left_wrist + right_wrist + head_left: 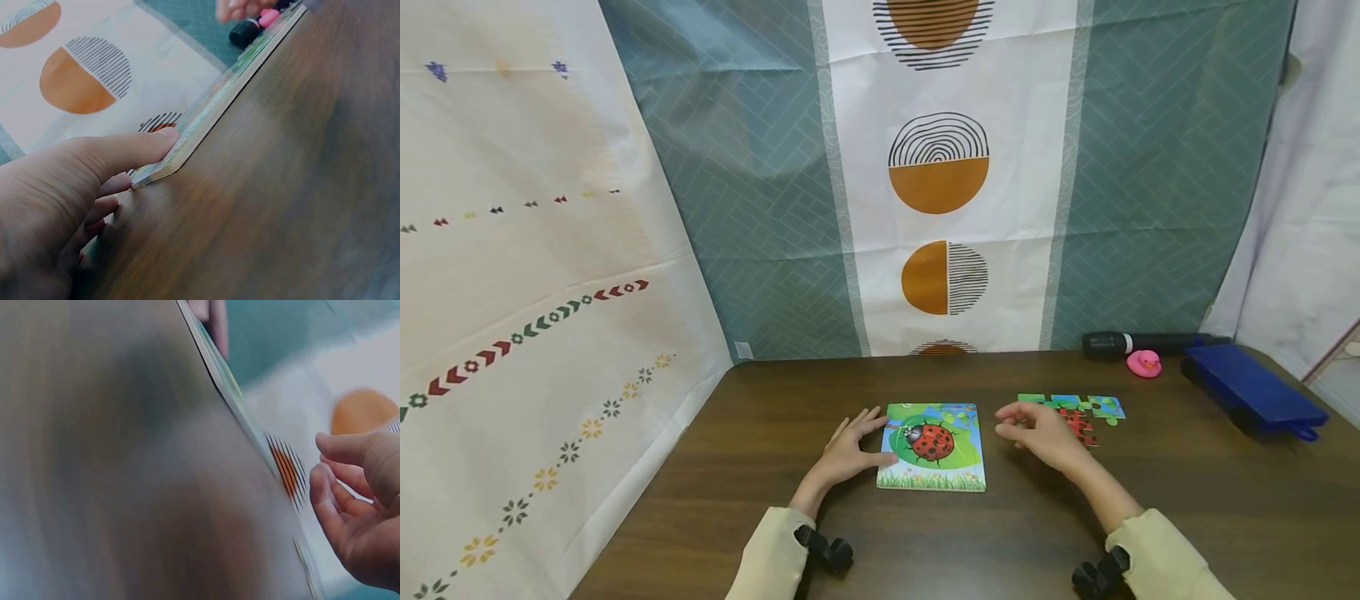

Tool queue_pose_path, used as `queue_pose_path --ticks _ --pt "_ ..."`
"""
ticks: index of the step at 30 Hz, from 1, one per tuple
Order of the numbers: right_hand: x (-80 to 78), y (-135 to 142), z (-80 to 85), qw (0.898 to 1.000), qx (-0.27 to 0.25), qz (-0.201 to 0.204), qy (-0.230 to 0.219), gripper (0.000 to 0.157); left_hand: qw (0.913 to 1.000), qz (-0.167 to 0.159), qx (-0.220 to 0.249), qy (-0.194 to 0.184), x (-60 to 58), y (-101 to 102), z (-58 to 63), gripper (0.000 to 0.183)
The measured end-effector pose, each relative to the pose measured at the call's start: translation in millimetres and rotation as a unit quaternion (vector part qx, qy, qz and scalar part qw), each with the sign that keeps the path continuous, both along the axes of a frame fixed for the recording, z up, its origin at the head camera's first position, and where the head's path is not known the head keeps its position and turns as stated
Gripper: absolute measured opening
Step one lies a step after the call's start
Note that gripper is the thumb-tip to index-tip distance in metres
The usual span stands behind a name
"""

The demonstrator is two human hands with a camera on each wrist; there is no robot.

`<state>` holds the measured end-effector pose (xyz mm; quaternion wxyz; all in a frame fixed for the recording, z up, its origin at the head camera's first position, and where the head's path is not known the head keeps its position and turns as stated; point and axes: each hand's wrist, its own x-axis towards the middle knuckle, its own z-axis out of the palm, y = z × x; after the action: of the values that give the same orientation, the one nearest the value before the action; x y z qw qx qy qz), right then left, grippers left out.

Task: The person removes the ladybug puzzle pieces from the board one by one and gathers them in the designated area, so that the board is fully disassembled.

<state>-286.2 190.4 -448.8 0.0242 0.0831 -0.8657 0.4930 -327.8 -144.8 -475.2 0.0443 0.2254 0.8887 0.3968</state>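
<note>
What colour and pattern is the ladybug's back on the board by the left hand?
Ladybug's back: red with black spots, best seen in the head view.

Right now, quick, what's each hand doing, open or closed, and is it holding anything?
Left hand: open, touching the ladybug board.
Right hand: open, loosely curled, holding nothing.
</note>
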Motion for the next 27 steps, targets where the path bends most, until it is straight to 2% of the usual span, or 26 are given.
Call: queue_pose_path --ticks 3,6,14,19,27 --pt "-4.9 -30 -0.5 0.999 0.007 0.041 0.011 0.034 1.0000 0.006 0.000 0.001 -1.0 -3 1.3 0.074" --pt "-7.9 -49 -3.1 0.998 0.026 0.061 0.012 0.041 1.0000 0.003 0.001 0.003 -1.2 -3 1.0 0.073" --pt "-7.2 -58 -13.6 0.994 0.046 0.104 -0.011 0.062 1.0000 -0.004 0.006 0.005 2.2 -1 -4.5 0.072" --pt "-6.7 -57 -14.2 0.994 0.042 0.105 -0.003 0.061 0.9999 -0.008 0.005 0.005 1.3 0 -2.2 0.072" --pt "-5.1 -63 -13.4 0.997 0.043 0.066 0.002 0.053 1.0000 -0.004 0.003 0.007 0.7 0 -1.2 0.072"
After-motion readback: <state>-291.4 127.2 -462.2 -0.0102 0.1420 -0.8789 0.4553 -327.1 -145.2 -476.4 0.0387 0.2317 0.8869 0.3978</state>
